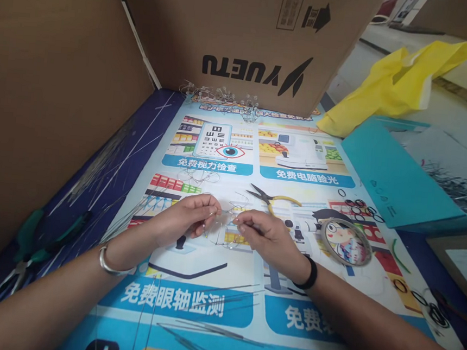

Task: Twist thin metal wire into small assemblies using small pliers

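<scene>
Above the middle of the poster (pixel 258 144), a person's two bare hands meet over a thin wire piece (pixel 223 244) bent into a loose loop. The left hand (pixel 191 216) pinches one side of it between thumb and fingers, and the right hand (pixel 267 235) grips the other side in the same way, fingertips close together; the wire is so fine that its exact shape is hard to make out. A silver bracelet (pixel 113 267) circles the left wrist, a black band (pixel 310 274) the right. Just past the hands on the poster lie pliers with yellow handles (pixel 271 201). On the poster's right half rest a roll of tape (pixel 329 251) and a group of small black rings (pixel 359 204), with more black rings (pixel 437 315) near its right edge. Straight wires (pixel 203 331) are scattered over the poster's near part, and a tangle of bent wires (pixel 249 110) sits along its far edge, where a brown cardboard box (pixel 246 34) with upside-down lettering stands. To the poster's left, on the dark blue table (pixel 148 118), are a sheaf of long wires (pixel 101 163) and green-handled pliers (pixel 27 236). To the poster's right, a turquoise box (pixel 392 178) with grey wire bits (pixel 461 187) inside stands near a crumpled yellow bag (pixel 396 91).
</scene>
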Demonstrator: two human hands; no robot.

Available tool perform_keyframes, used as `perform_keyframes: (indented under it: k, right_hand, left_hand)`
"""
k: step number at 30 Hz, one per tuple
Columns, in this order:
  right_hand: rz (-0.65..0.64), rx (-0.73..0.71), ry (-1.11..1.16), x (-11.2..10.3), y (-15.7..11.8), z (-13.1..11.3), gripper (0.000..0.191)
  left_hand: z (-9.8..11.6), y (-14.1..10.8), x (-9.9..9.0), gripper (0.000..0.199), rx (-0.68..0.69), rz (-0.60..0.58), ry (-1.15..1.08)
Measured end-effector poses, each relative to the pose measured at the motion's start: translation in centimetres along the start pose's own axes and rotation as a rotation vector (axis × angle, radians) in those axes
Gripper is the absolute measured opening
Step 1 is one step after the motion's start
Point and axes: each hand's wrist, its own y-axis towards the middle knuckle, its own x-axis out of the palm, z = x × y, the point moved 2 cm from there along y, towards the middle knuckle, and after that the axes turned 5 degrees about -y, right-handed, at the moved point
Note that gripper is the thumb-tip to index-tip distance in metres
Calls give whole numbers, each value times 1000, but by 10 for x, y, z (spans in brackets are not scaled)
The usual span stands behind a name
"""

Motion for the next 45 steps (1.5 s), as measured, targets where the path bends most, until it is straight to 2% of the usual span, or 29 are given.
perform_keyframes:
  k: [8, 19, 27, 35, 45]
  right_hand:
    - [-25, 46, 48, -1, 0, 0, 11]
    - [-15, 78, 91, 1, 0, 4, 10]
    - [-21, 82, 106, 0, 0, 5, 9]
    - [-26, 79, 47, 1, 0, 7, 9]
    - [10, 29, -118, 0, 2, 1, 6]
  left_hand:
    - [-1, 3, -4, 20, -3, -34, -33]
    - [-2, 3, -5, 19, -15, 26, 91]
    - [-1, 3, -2, 19, 34, 41, 126]
    - [0, 5, -2, 10, 164, 167, 377]
    - [-1, 7, -1, 18, 176, 133, 357]
